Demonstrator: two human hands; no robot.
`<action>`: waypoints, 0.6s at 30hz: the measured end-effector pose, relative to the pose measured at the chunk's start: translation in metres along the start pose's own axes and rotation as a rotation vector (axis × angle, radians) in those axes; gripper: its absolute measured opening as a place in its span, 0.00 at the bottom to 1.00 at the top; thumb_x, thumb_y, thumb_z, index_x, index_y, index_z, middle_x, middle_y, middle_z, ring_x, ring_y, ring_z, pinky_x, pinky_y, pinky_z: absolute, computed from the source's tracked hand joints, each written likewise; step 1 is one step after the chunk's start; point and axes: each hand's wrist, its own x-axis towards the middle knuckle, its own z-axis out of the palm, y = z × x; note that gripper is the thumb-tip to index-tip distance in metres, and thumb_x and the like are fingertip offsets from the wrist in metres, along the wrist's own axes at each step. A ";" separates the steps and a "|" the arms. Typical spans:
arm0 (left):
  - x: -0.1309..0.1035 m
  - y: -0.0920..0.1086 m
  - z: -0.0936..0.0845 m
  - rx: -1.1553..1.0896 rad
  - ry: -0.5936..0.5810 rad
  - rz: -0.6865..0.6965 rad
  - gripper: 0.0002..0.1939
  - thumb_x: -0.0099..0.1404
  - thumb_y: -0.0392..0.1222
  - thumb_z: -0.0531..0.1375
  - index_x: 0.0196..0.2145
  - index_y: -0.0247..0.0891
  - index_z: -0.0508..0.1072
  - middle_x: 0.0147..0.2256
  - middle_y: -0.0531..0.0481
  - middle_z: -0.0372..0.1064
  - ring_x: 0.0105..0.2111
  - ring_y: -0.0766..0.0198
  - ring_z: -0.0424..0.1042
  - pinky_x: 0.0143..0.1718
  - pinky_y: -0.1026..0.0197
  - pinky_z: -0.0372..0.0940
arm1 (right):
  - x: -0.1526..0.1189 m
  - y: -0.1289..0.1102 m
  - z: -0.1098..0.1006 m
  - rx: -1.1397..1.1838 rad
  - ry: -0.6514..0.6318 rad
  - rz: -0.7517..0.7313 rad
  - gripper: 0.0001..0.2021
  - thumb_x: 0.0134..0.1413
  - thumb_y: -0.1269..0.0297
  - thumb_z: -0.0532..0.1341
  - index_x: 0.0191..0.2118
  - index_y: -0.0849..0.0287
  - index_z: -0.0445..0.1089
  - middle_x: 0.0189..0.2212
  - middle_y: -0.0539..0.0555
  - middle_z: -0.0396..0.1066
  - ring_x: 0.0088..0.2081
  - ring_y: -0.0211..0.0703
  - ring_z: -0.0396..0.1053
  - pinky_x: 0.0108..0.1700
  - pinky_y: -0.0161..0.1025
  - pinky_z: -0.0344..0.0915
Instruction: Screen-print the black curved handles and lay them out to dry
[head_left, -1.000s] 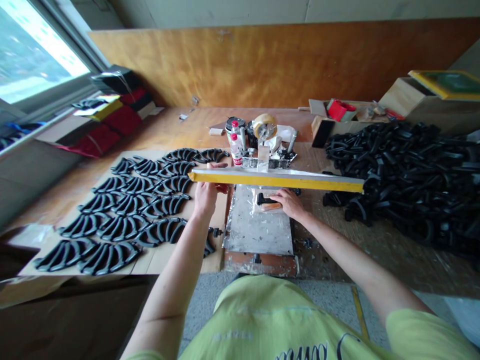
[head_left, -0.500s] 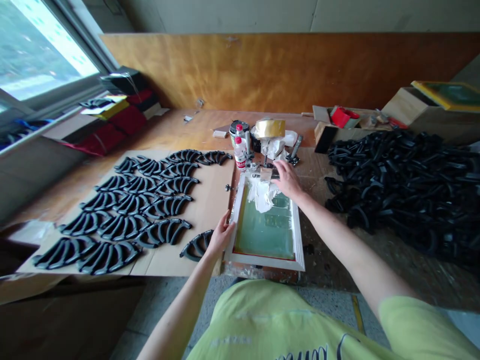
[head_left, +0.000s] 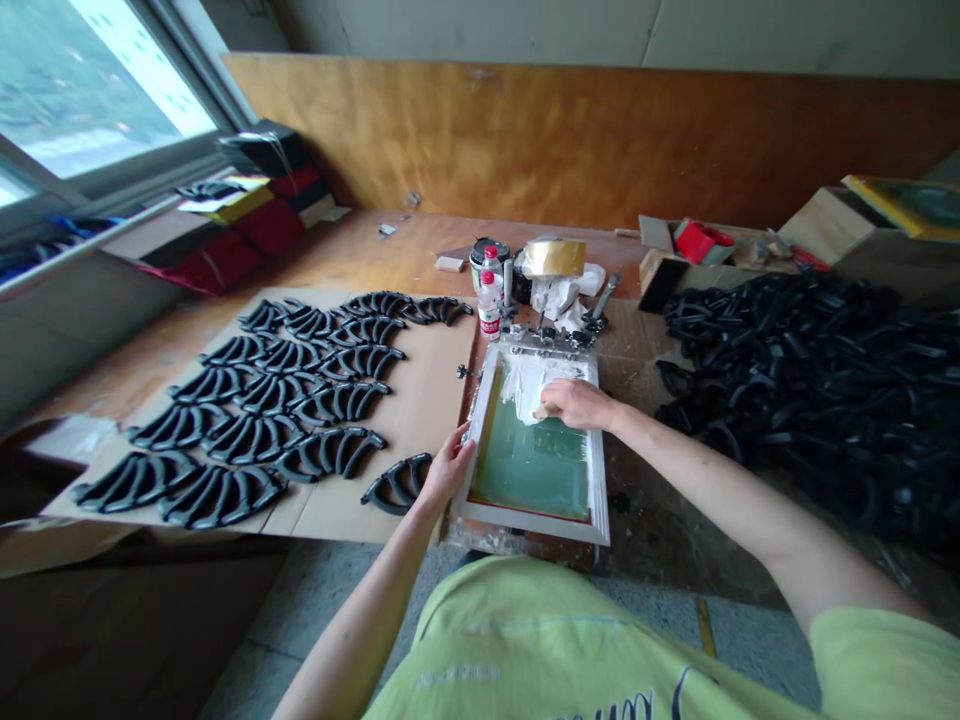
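Note:
A screen-printing frame lies on the bench in front of me, its pale border around a green mesh. White ink is smeared thickly over the far part of the mesh. My left hand grips the frame's left border. In my right hand is a small tan squeegee, mostly covered by the fingers, its edge down at the near side of the white ink. A hinge clamp sits along the frame's far edge.
Black curved handle-like parts stand in rows on cardboard at left. A large heap of similar parts fills the right. Behind the frame are plastic bottles, a tape roll and a dark can.
My right hand has taken hold of the squeegee at the frame's far edge and brought it toward me onto the inked mesh. My left hand stays on the border.

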 end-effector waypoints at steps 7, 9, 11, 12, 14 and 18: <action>0.000 0.003 0.000 -0.095 -0.011 -0.043 0.40 0.56 0.59 0.63 0.62 0.37 0.63 0.31 0.49 0.74 0.26 0.65 0.71 0.27 0.65 0.64 | -0.011 -0.008 0.030 -0.049 0.197 0.064 0.10 0.54 0.78 0.55 0.37 0.62 0.72 0.37 0.59 0.72 0.44 0.49 0.66 0.45 0.41 0.61; -0.001 0.003 0.000 -0.105 -0.011 -0.050 0.40 0.55 0.59 0.64 0.61 0.37 0.64 0.31 0.49 0.74 0.26 0.65 0.71 0.26 0.65 0.64 | -0.017 -0.008 0.031 0.009 0.183 0.023 0.09 0.56 0.75 0.57 0.38 0.60 0.73 0.37 0.57 0.73 0.43 0.48 0.67 0.45 0.40 0.62; -0.003 0.007 -0.001 -0.115 -0.023 -0.054 0.40 0.55 0.59 0.64 0.61 0.38 0.63 0.30 0.50 0.73 0.25 0.65 0.71 0.26 0.65 0.64 | -0.008 -0.002 0.023 0.062 0.199 0.077 0.07 0.57 0.71 0.60 0.40 0.57 0.73 0.37 0.55 0.74 0.41 0.46 0.69 0.43 0.39 0.63; -0.005 0.012 -0.002 -0.121 -0.033 -0.059 0.41 0.55 0.59 0.64 0.61 0.38 0.63 0.30 0.50 0.73 0.25 0.65 0.71 0.25 0.65 0.64 | 0.002 0.002 0.016 0.075 0.219 0.130 0.08 0.56 0.69 0.62 0.42 0.56 0.73 0.38 0.53 0.74 0.40 0.45 0.69 0.43 0.38 0.63; -0.011 0.026 -0.007 -0.127 -0.065 -0.064 0.42 0.54 0.59 0.64 0.62 0.39 0.61 0.29 0.52 0.73 0.24 0.65 0.70 0.24 0.65 0.63 | 0.026 0.011 0.000 0.063 0.265 0.266 0.19 0.53 0.67 0.65 0.51 0.52 0.70 0.41 0.52 0.74 0.41 0.45 0.70 0.42 0.38 0.63; -0.022 0.070 -0.018 -0.116 -0.098 0.003 0.35 0.57 0.61 0.62 0.57 0.40 0.68 0.31 0.52 0.73 0.26 0.65 0.70 0.25 0.66 0.63 | 0.049 0.040 -0.032 -0.008 0.382 0.508 0.33 0.51 0.66 0.67 0.63 0.49 0.60 0.45 0.54 0.73 0.42 0.48 0.71 0.44 0.40 0.63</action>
